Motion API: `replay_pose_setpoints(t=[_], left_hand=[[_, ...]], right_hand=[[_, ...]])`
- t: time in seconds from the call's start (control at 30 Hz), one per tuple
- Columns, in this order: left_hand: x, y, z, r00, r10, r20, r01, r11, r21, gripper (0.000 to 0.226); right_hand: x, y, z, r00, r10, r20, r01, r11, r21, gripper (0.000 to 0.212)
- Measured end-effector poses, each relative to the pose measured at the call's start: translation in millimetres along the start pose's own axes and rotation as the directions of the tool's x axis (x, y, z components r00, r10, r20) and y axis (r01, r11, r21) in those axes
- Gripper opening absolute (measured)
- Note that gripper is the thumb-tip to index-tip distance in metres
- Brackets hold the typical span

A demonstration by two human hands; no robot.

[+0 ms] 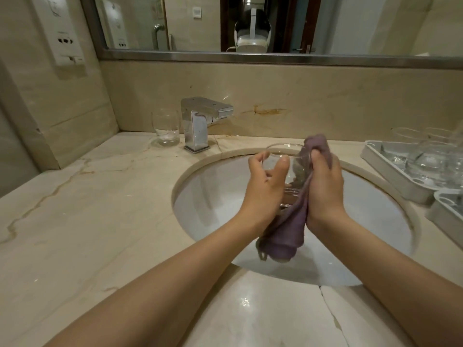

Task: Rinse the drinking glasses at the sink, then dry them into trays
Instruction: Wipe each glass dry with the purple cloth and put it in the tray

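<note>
Over the white sink bowl, my left hand grips a clear drinking glass from its left side, thumb and fingers curled round the wall. My right hand holds a purple cloth against the right side of the glass; part of the cloth bunches above the rim and the rest hangs down below my hands. Another clear glass stands upright on the counter left of the chrome tap. Several glasses sit in a white tray at the right.
A second white tray lies at the right edge, in front of the first. The marble counter stretches left of the sink. A mirror spans the back wall and a white wall unit hangs at the upper left.
</note>
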State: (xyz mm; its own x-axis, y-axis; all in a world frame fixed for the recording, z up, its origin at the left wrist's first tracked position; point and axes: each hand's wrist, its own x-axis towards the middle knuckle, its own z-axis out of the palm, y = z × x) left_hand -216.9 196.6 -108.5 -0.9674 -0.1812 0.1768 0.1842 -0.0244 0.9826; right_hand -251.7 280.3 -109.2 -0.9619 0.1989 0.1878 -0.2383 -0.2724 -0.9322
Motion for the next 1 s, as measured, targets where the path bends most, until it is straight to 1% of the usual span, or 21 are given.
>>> replay_pose_setpoints(t=[0.03,0.1,0.2,0.3,0.37,0.4,0.43,0.47,0.5,0.57,0.6,0.67,0.7,0.73,0.77,0.83,0.87,0.9,0.93,0.97,1.0], left_hand=[[0.3,-0.6,-1.5,1.000,-0.014,0.024,0.014,1.000,0.011,0.063],[1.2,-1.1,-5.4,0.997,-0.037,0.063,0.034,0.998,0.049,0.062],[4.1,-0.6,-9.4,0.997,-0.046,0.057,0.037,0.988,0.151,0.077],[8.1,3.6,-14.0,0.999,-0.028,0.030,0.021,0.979,0.202,0.075],[10.6,4.8,-17.0,1.000,0.004,-0.003,-0.003,0.987,0.164,0.069],[10.8,5.4,-17.4,1.000,0.010,-0.025,-0.007,0.991,0.132,0.062],[10.7,6.0,-17.7,0.998,0.004,-0.057,0.001,0.996,0.090,0.054],[12.6,4.6,-18.6,0.994,-0.021,-0.104,0.026,0.999,0.041,0.048],[13.1,4.9,-20.1,0.988,-0.054,-0.145,0.052,0.998,-0.019,0.044],[15.4,4.4,-22.0,0.976,-0.095,-0.198,0.073,0.990,-0.117,0.040],[15.3,3.9,-21.4,0.975,-0.088,-0.206,0.066,0.991,-0.112,0.041],[10.2,5.8,-16.3,0.983,-0.032,-0.181,0.017,0.996,-0.082,0.039],[5.5,8.8,-12.1,0.989,0.006,-0.151,-0.016,0.998,-0.065,0.035],[3.0,9.2,-8.5,0.992,0.026,-0.119,-0.034,0.998,-0.058,0.033],[0.5,9.3,-5.1,0.996,0.034,-0.085,-0.039,0.997,-0.060,0.032],[-2.2,9.0,-1.8,0.999,0.030,-0.033,-0.032,0.997,-0.068,0.030],[-1.3,7.8,-2.1,1.000,0.023,-0.016,-0.024,0.998,-0.054,0.031],[-1.4,7.2,-2.7,1.000,0.017,0.004,-0.017,0.999,-0.035,0.033],[-1.5,5.7,-3.7,1.000,0.007,0.018,-0.006,1.000,-0.007,0.038],[-1.7,5.8,-4.9,0.999,-0.002,0.035,0.000,1.000,0.032,0.044],[-1.2,5.1,-6.0,0.998,-0.020,0.057,0.017,0.998,0.063,0.052]], right_hand=[[2.8,2.5,-0.9,0.994,0.105,0.013,-0.105,0.993,0.055,0.014],[5.2,7.7,-0.8,0.978,0.205,0.035,-0.207,0.975,0.081,0.017],[5.5,11.9,0.4,0.974,0.225,0.008,-0.225,0.971,0.084,0.012],[3.2,7.8,2.1,0.983,0.183,0.022,-0.184,0.983,0.027,0.013],[-4.7,1.7,6.1,0.996,0.084,0.032,-0.082,0.995,-0.060,0.013],[-10.0,0.2,7.4,0.999,-0.015,0.043,0.021,0.989,-0.144,0.018],[-16.4,-0.4,8.3,0.987,-0.138,0.085,0.154,0.960,-0.235,0.025],[-23.1,1.3,9.9,0.954,-0.252,0.160,0.291,0.906,-0.308,0.032],[-29.3,4.9,11.7,0.914,-0.327,0.241,0.396,0.848,-0.352,0.037],[-35.2,14.2,15.3,0.848,-0.413,0.333,0.522,0.758,-0.390,0.044],[-35.5,16.7,16.1,0.824,-0.463,0.328,0.565,0.721,-0.402,0.046],[-31.6,14.4,15.3,0.799,-0.549,0.246,0.600,0.692,-0.402,0.050],[-28.2,10.8,13.5,0.802,-0.563,0.198,0.592,0.705,-0.390,0.050],[-24.1,7.4,10.9,0.828,-0.542,0.144,0.553,0.748,-0.366,0.047],[-21.7,3.0,8.5,0.872,-0.481,0.088,0.483,0.816,-0.317,0.041],[-17.6,-5.1,6.6,0.965,-0.263,-0.012,0.259,0.955,-0.142,0.020],[-13.8,-6.5,6.2,0.991,-0.129,-0.042,0.127,0.991,-0.046,0.010],[-11.2,-6.6,5.7,0.999,-0.007,-0.053,0.009,1.000,0.023,0.005],[-8.9,-5.7,5.0,0.995,0.084,-0.047,-0.081,0.995,0.061,0.006],[-6.3,-4.0,3.7,0.989,0.145,-0.029,-0.142,0.987,0.081,0.006],[-3.9,-2.5,2.9,0.985,0.173,-0.016,-0.171,0.982,0.078,0.007]])
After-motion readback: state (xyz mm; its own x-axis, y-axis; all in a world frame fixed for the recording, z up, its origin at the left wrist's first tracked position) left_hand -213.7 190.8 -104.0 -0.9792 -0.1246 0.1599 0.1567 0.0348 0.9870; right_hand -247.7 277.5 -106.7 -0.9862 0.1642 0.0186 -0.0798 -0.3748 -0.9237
